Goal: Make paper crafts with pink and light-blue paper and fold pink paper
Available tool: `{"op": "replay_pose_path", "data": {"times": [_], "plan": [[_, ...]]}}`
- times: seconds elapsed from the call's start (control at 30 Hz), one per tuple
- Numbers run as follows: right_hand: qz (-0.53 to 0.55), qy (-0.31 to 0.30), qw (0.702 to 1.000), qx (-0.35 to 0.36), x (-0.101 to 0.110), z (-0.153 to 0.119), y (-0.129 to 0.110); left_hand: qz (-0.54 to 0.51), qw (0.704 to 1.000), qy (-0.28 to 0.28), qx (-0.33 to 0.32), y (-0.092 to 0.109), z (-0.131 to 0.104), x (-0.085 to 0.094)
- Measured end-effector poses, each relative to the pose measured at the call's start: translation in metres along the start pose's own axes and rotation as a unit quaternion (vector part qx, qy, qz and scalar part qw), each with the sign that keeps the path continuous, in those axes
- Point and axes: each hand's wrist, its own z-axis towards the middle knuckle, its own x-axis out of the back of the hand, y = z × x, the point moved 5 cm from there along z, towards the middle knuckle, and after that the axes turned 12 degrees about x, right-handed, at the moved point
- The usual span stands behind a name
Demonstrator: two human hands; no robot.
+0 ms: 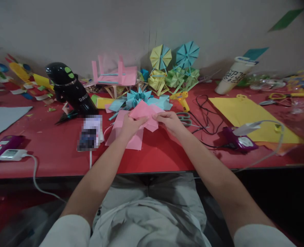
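A folded pink paper [143,112] is held up between my two hands, above the red table. My left hand [134,124] grips its lower left part, with the thumb lying across the front. At its right edge my right hand [168,120] pinches the paper between thumb and fingers. Flat pink sheets [135,140] lie on the table under and beside my left hand. Just behind the held paper sits a blue folded-paper piece [138,97] with pointed tips.
A black bottle [70,90] and a phone [90,133] stand and lie to the left. Behind on the right is a yellow glue gun [182,100], its cable near grey-handled scissors [184,118]. Yellow sheets [255,118], a purple socket block [240,140] and a cup [234,76] are farther right.
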Motion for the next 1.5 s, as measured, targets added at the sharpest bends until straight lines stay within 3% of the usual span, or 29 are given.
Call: {"op": "replay_pose_path", "data": {"times": [0.17, 0.5, 0.83, 1.1, 1.33, 1.5], "plan": [[-0.045, 0.003, 0.999, 0.022, 0.001, 0.001, -0.002, 0.009, 0.999, 0.034, 0.016, 0.001, -0.001, 0.003], [-0.074, -0.009, 0.996, 0.052, -0.003, -0.001, -0.009, 0.011, 1.0, 0.009, 0.022, 0.0, -0.002, 0.001], [-0.043, 0.025, 0.997, 0.065, 0.007, 0.002, -0.011, -0.075, 0.996, -0.046, 0.026, 0.009, 0.001, 0.002], [-0.008, -0.002, 1.0, 0.024, 0.007, 0.002, -0.007, -0.065, 0.997, -0.041, 0.025, 0.009, 0.003, 0.006], [-0.13, -0.008, 0.988, 0.087, 0.012, 0.001, -0.02, 0.035, 0.998, -0.029, -0.04, 0.013, 0.004, 0.014], [-0.111, -0.011, 0.991, 0.073, 0.016, 0.003, -0.018, 0.117, 0.989, -0.003, -0.095, 0.02, 0.003, 0.022]]}}
